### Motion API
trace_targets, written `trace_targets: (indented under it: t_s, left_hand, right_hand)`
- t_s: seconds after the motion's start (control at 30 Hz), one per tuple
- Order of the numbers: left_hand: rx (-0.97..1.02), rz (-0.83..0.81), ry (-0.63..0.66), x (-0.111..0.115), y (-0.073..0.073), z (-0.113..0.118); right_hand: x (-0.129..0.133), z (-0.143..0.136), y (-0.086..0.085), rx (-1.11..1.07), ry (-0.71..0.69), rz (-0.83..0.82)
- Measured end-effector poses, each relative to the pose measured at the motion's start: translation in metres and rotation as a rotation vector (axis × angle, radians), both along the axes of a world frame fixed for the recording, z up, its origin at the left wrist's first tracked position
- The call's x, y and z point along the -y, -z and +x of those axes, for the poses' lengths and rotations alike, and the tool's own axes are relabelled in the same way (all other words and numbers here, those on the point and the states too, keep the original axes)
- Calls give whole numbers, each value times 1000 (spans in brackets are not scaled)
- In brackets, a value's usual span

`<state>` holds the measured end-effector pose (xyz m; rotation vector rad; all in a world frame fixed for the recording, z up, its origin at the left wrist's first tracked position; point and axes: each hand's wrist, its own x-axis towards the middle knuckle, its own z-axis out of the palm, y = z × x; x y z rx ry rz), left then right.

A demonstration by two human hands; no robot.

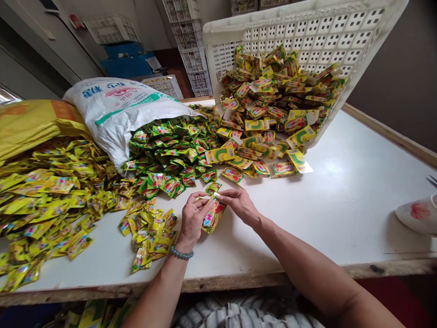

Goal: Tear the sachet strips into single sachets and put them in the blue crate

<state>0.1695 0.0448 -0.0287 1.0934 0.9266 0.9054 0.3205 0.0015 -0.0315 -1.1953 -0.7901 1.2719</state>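
Glossy yellow-green sachets [212, 215], small and crinkled, are being pinched in a little stack between both hands just above the white table [341, 200]. The left hand [193, 218], beaded bracelet [180, 253] at the wrist, is curling around them; the right hand [239, 202] is nipping the top edge. Print is too small to read.

One view only, from a camera on the person's head, looking forward and down across the desk [341, 205]. It sits close above the hands [218, 209] at centre; the tipped crate [307, 32] and sack [116, 109] fill the far side, with wide-angle bending at the edges.
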Motion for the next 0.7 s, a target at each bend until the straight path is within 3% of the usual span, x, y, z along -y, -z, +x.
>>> trace_targets:
  t_s: [0.1, 0.3, 0.47, 0.57, 0.7]
  left_hand:
    - [-5, 11, 23, 1, -3, 0]
    - [-16, -5, 0, 0, -7, -2]
    - [47, -29, -53, -3, -7, -6]
    - [69, -56, -77, -3, -6, -8]
    - [76, -82, -102, 0, -15, -13]
  right_hand:
    - [0, 4, -1, -56, 3, -44]
    - [6, 11, -10, 171, -140, 17]
    - [10, -5, -5, 386, -136, 97]
    - [13, -18, 2, 389, -113, 134]
    - [16, -31, 9, 450, -192, 221]
